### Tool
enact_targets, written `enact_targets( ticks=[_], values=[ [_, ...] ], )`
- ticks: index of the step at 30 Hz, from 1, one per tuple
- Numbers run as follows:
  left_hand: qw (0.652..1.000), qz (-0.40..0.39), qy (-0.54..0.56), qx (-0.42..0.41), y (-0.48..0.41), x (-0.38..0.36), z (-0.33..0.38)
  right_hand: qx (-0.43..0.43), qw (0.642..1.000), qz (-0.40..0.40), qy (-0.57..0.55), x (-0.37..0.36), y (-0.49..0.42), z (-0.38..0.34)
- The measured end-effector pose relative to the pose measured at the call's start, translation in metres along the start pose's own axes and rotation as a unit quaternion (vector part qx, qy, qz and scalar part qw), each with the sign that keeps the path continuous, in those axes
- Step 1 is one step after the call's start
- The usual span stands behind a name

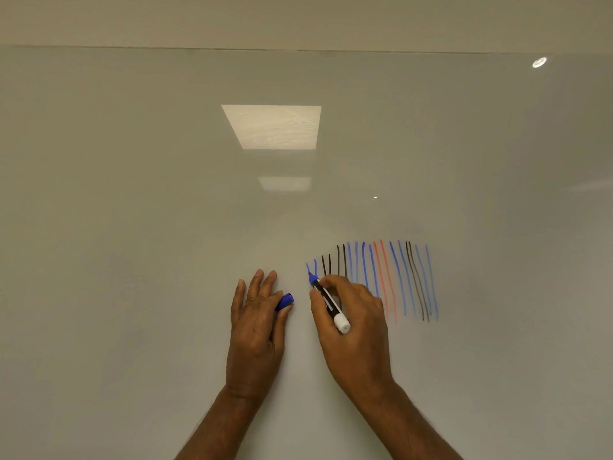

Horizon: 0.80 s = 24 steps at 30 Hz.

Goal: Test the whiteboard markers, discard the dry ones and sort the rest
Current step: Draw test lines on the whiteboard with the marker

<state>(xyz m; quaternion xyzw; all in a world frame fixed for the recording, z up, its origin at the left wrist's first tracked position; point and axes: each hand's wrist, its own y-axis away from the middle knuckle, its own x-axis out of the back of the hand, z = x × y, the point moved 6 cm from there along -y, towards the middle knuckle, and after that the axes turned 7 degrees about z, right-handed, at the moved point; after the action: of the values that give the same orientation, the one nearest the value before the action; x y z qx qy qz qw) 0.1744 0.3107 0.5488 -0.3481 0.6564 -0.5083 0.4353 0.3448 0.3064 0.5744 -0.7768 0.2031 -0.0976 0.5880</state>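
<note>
Many strokes [381,280] on whiteboard [132,227], blue, black, red: testing judged well along. Right hand [355,327] grips marker [328,302], tip at row's left end. Left hand [255,323] pinches cap [285,302]. Sorting, discarding not visible.

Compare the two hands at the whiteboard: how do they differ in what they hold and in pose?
The left hand holds only the blue cap by its thumb; the right hand grips the uncapped marker. The left hand's fingers lie stretched out; the right hand's fingers curl round it. The left hand is beside bare whiteboard; the right hand sits at the test strokes, marker tip on the board. Both are bare.
</note>
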Motion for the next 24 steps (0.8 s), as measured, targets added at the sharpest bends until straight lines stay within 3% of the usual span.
enact_targets(
  ticks=[8,13,19,24],
  values=[
    [1.0,-0.002,0.026,0.012,-0.001,0.003,0.001,-0.091,0.995,-0.049,0.003,0.02,0.058,0.021],
    [0.981,-0.006,0.115,0.158,-0.002,0.024,0.012,-0.16,0.98,-0.07,-0.095,0.041,0.069,0.016],
    [0.906,-0.013,0.225,0.358,0.006,0.062,0.056,-0.175,0.96,-0.1,-0.194,0.062,0.082,-0.002],
    [0.782,-0.017,0.329,0.529,0.018,0.073,0.067,-0.166,0.952,-0.133,-0.218,0.064,0.098,-0.013]
  ],
)
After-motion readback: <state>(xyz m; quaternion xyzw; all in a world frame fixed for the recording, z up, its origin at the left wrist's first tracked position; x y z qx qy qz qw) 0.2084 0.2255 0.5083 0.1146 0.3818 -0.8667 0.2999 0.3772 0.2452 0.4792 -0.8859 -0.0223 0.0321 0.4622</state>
